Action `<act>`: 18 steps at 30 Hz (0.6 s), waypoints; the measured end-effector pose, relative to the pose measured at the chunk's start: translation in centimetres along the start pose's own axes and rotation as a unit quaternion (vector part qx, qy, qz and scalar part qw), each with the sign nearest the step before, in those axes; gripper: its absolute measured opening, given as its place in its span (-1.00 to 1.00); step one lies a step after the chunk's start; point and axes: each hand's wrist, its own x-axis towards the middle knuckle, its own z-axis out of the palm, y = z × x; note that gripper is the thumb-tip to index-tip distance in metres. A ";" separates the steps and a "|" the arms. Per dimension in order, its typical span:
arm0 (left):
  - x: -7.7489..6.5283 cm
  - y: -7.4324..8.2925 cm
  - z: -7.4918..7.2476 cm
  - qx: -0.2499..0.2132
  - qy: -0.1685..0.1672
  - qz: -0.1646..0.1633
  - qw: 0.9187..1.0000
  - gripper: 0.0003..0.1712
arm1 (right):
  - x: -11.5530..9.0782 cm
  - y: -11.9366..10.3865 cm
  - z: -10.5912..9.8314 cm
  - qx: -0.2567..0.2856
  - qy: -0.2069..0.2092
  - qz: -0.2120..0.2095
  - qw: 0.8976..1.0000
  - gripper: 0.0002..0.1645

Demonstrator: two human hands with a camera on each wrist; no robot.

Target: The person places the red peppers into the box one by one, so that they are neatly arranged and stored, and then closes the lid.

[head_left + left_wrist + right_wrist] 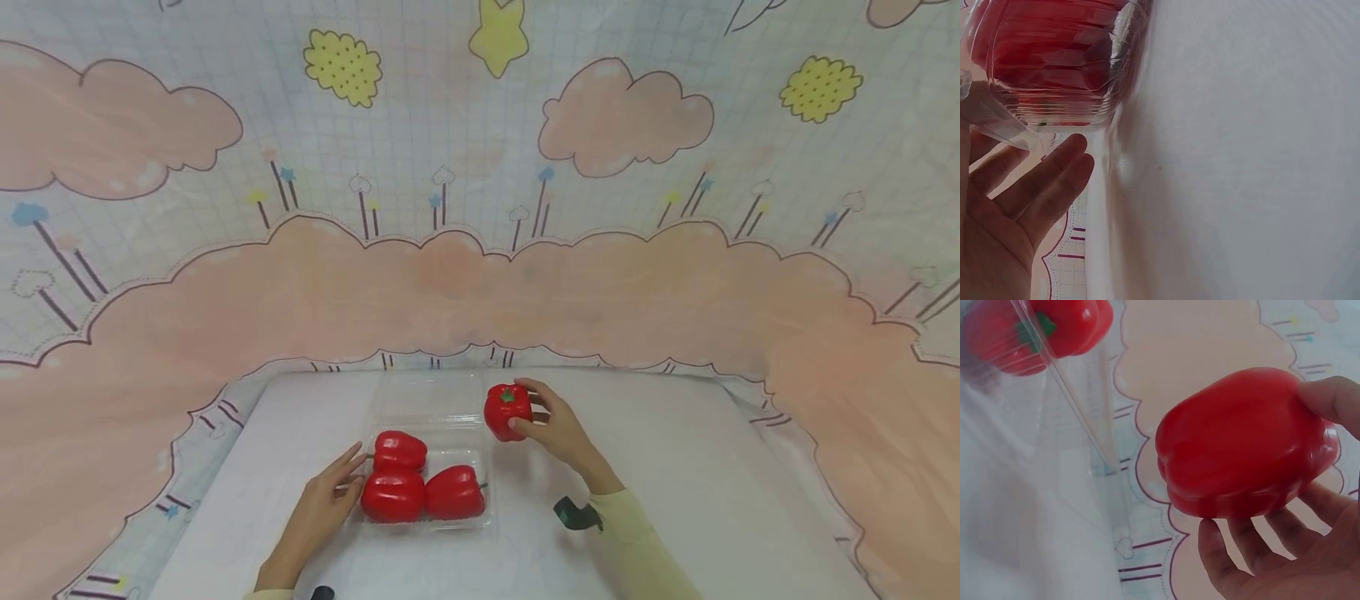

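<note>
A glossy red bell pepper with a green stem is held up by my right hand, right of the clear plastic box. In the right wrist view, the thumb lies on one side of this pepper and the fingers on the other. Inside the box lie three more red peppers: one at the back left, one at the front left, one at the front right. My left hand is at the box's left wall, fingers extended and relaxed, fingertips close to the plastic.
Behind the box, its clear hinged lid lies folded back on the white table. A cloth backdrop printed with clouds and stars rises behind the table. A dark green curved piece shows beside the right sleeve.
</note>
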 end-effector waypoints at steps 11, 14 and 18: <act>0.0 -0.1 -0.1 -0.002 -0.001 0.000 1.000 -0.46 | 0.0 -0.4 1.0 0.008 -0.007 -0.013 1.000 -0.17; 0.0 0.0 -0.1 0.001 -0.002 -0.003 1.000 -0.46 | 0.0 -0.3 1.5 0.008 -0.004 -0.017 1.000 -0.18; 0.0 -0.1 0.0 0.001 -0.002 -0.002 1.000 -0.46 | 0.1 -0.4 2.0 0.011 -0.007 -0.018 1.000 -0.19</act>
